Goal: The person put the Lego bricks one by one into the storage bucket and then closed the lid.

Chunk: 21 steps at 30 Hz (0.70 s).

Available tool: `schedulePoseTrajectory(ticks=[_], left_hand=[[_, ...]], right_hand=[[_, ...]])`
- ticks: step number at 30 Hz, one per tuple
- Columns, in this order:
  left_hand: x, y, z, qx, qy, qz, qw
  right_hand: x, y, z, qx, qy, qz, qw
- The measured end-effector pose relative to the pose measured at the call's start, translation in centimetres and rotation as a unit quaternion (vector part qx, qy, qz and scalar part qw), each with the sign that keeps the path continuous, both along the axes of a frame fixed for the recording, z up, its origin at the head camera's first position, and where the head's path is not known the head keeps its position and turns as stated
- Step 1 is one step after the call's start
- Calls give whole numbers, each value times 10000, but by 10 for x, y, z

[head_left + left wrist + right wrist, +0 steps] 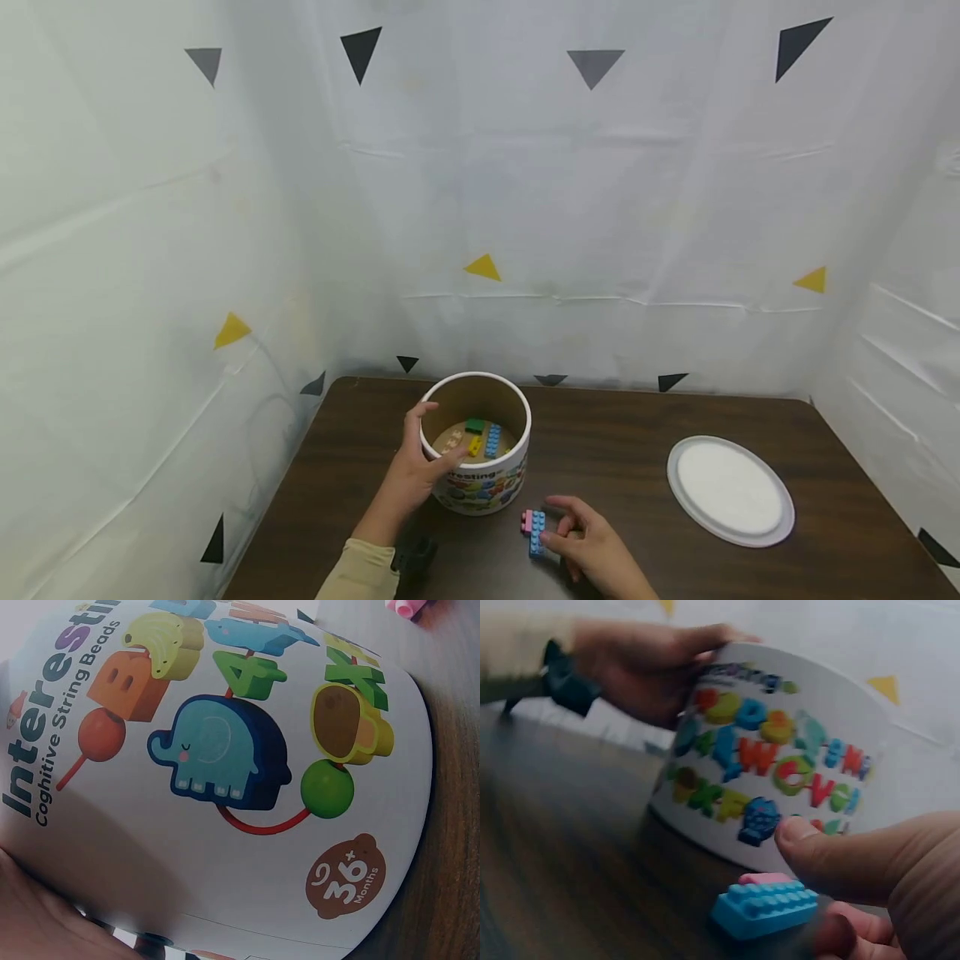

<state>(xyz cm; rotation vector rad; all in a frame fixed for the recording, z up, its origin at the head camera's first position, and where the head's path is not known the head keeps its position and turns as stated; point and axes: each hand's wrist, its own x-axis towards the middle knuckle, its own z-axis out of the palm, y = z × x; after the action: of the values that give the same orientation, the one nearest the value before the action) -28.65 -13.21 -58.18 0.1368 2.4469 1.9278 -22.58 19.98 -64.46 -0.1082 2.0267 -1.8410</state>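
A round white tub [480, 492] with colourful printing stands on the table, its top open. My left hand [415, 469] grips its left side, thumb over the near rim. Inside lie a green brick [475, 426], a yellow brick [476, 447], a blue brick [492, 441] and some pale pieces. In front of the tub, a long blue toy brick [765, 911] lies on the table beside a pink brick [527, 522]. My right hand [592, 546] hovers at the blue brick's right side, thumb and forefinger apart, the thumb tip close over it in the right wrist view.
On the right of the dark wooden table [607, 450] lies a round white lid [731, 487]. White sheeting [525, 208] with black, grey and yellow triangles encloses the back and sides. A dark strap [415, 557] sits at my left wrist.
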Motion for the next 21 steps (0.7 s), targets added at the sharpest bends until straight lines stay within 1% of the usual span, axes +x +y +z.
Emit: schedulePoseTrajectory(ticks=[2, 5, 13, 21], left_hand=[[1, -2, 0, -27, 1, -22, 10000], [1, -4, 0, 13, -10, -58, 10000], [1, -6, 2, 32, -80, -19, 10000], [1, -5, 3, 37, -43, -26, 10000]], right_hand=[[2, -5, 0, 353, 149, 84, 9992], [3, -9, 2, 584, 243, 133, 9979], [3, -16, 3, 631, 468, 138, 9968], [2, -17, 9, 774, 242, 65, 9967]])
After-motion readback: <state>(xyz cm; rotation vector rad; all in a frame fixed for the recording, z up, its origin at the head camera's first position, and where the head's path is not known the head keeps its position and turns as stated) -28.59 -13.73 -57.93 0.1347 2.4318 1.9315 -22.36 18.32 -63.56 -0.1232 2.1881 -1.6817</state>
